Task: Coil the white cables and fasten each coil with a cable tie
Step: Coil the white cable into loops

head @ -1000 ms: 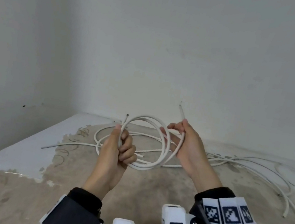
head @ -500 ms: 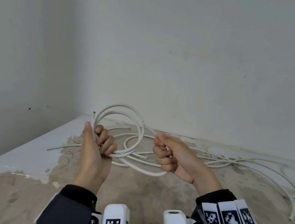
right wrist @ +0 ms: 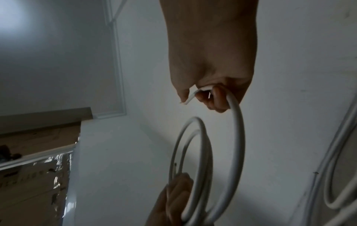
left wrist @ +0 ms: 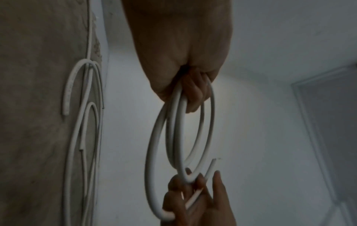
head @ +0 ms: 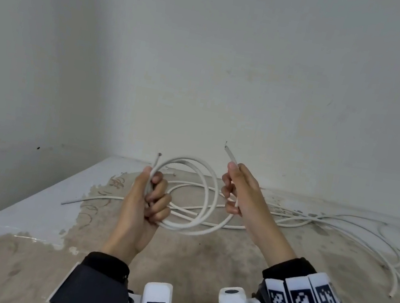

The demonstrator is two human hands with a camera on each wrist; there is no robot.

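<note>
The fingers (head: pixel 157 197) of the left hand (head: pixel 143 204) are curled tight around a bundle of loops of a white cable (head: pixel 209 192), with the thumb lying along the strands and one cut end (head: pixel 158 156) poking up just above the fist. The right hand (head: pixel 240 194) has its fingers curled round the other stretch of the same cable, thumb and forefinger pinching it near the tip, so that the second cut end (head: pixel 229 153) sticks up and away from the knuckles. Between the two hands the cable forms two or three round loops, smooth, stiff-looking and plain white, held in the air above the table (head: pixel 13 202) near its far left corner. The left wrist view shows the loops hanging from the fist (left wrist: pixel 190 85) toward the other hand (left wrist: pixel 197 201). More loose white cables (head: pixel 335 221) lie sprawled on the table behind and to the right, reaching toward its right edge. The tabletop is stained brown and worn, white along its left edge.
</note>
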